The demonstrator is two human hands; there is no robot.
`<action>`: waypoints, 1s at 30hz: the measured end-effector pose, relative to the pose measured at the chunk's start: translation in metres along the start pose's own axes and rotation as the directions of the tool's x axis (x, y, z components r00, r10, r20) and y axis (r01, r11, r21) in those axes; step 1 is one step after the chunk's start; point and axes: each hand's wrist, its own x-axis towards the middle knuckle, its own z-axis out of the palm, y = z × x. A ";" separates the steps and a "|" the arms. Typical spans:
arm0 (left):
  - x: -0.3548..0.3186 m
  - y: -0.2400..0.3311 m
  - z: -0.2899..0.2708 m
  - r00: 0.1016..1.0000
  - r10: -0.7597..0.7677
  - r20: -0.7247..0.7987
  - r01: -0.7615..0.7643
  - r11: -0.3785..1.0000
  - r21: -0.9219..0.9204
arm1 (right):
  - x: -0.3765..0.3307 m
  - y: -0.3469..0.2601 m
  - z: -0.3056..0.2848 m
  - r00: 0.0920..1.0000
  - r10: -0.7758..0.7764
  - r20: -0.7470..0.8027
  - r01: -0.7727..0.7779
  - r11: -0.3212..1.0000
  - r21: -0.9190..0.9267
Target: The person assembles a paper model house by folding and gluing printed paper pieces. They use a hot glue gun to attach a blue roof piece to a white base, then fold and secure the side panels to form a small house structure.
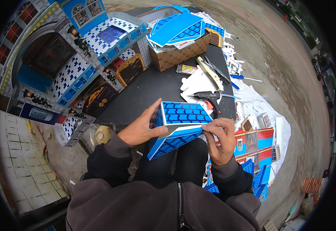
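— Head view: what is held, and how does it lie between the hands?

— A folded blue roof piece (pixel 180 125) printed with dark tile lines is held over the lap, at the near edge of the black work board (pixel 152 92). Its ridge runs roughly left to right, tilted down toward the person's left. The left hand (pixel 141 129) is spread along the left end, index finger laid up the edge and thumb pressed on the lower panel. The right hand (pixel 221 139) is closed in a pinch on the right corner, where the two panels meet.

— Which hand is nearer the seam?

— The right one — its fingertips sit on the fold itself; the left only steadies the far end.

— And what lies within reach?

— A black hot-glue gun (pixel 208 97) rests on white card scraps just beyond the roof piece, nearer the right hand. Farther back a brown cardboard box (pixel 179 52) is seen, filled with more blue tiled roof panels (pixel 177 29) stacked loosely above its rim.

— Anything to the left?

— A large model house façade (pixel 71 65) in blue and white tiles, lying beside the board.
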 end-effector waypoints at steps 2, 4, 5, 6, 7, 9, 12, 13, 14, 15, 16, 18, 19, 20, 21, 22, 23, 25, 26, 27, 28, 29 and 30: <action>0.001 0.001 0.002 0.997 -0.035 -0.067 0.038 0.998 0.042 | 0.008 -0.001 0.009 0.999 0.039 -0.033 -0.040 0.999 -0.013; 0.001 0.004 0.004 0.990 0.019 -0.139 -0.011 0.998 0.056 | 0.016 -0.004 0.021 0.991 0.085 -0.103 -0.083 0.996 0.017; 0.001 0.006 0.005 0.984 0.035 -0.174 -0.021 0.997 0.078 | 0.019 -0.005 0.026 0.986 0.121 -0.118 -0.115 0.992 0.051; 0.001 0.007 0.005 0.977 0.043 -0.208 -0.023 0.995 0.096 | 0.023 -0.006 0.030 0.992 0.079 -0.095 -0.077 0.997 0.019; 0.000 0.009 0.005 0.971 0.032 -0.238 -0.011 0.996 0.089 | 0.027 -0.006 0.034 0.997 0.032 -0.070 -0.032 0.999 0.000; -0.001 0.012 0.002 0.960 0.043 -0.276 -0.001 0.989 0.151 | 0.033 -0.006 0.042 1.000 -0.012 0.001 0.012 1.000 0.018; -0.004 0.012 -0.003 0.951 0.026 -0.308 0.034 0.982 0.187 | 0.039 -0.004 0.052 0.995 -0.081 0.060 0.078 0.996 0.052; -0.005 0.011 -0.004 0.950 0.007 -0.312 0.055 0.980 0.190 | 0.040 -0.003 0.055 0.996 -0.063 0.064 0.056 0.993 0.099; -0.006 0.009 -0.005 0.950 0.011 -0.312 0.050 0.981 0.186 | 0.040 -0.002 0.056 0.995 -0.055 0.080 0.047 0.993 0.106; -0.006 0.008 -0.006 0.951 0.004 -0.310 0.055 0.982 0.181 | 0.041 -0.002 0.057 0.995 -0.046 0.090 0.036 0.993 0.113; -0.007 0.006 -0.006 0.951 -0.003 -0.308 0.059 0.983 0.171 | 0.041 -0.001 0.058 0.994 -0.034 0.100 0.022 0.993 0.119; -0.006 0.004 -0.007 0.947 -0.005 -0.321 0.069 0.980 0.188 | 0.043 0.000 0.060 0.992 -0.035 0.122 0.021 0.993 0.120; -0.005 0.004 -0.008 0.944 -0.004 -0.329 0.069 0.980 0.186 | 0.044 0.000 0.062 0.991 -0.036 0.125 0.022 0.993 0.117; -0.003 0.004 -0.010 0.942 -0.003 -0.335 0.071 0.979 0.191 | 0.046 0.000 0.063 0.992 -0.035 0.125 0.021 0.994 0.112; -0.002 0.005 -0.011 0.931 0.002 -0.365 0.079 0.975 0.209 | 0.047 -0.001 0.066 0.993 -0.026 0.116 0.015 0.995 0.096; -0.001 0.006 -0.013 0.919 0.006 -0.395 0.094 0.968 0.232 | 0.049 -0.002 0.069 0.996 -0.053 0.075 0.048 0.997 0.061; 0.000 0.008 -0.015 0.907 -0.003 -0.422 0.124 0.957 0.260 | 0.049 -0.004 0.074 0.998 -0.032 0.051 0.030 0.998 0.047; 0.001 0.013 -0.020 0.868 0.060 -0.493 0.123 0.936 0.329 | 0.053 -0.007 0.082 0.999 -0.032 0.040 0.033 0.999 -0.010; 0.001 0.014 -0.021 0.840 0.091 -0.535 0.136 0.919 0.370 | 0.055 -0.009 0.089 0.998 0.046 0.052 -0.053 0.987 0.151; 0.002 0.016 -0.021 0.816 0.095 -0.571 0.161 0.910 0.382 | 0.056 -0.010 0.094 0.996 0.056 0.071 -0.070 0.975 0.209; 0.003 0.016 -0.020 0.793 0.115 -0.598 0.154 0.912 0.380 | 0.057 -0.011 0.099 0.992 0.087 0.096 -0.113 0.943 0.314; 0.005 0.015 -0.019 0.766 0.124 -0.631 0.163 0.911 0.378 | 0.057 -0.012 0.103 0.994 0.049 0.100 -0.078 0.951 0.300; 0.007 0.014 -0.017 0.738 0.129 -0.662 0.175 0.912 0.372 | 0.055 -0.014 0.107 0.993 0.029 0.111 -0.064 0.942 0.328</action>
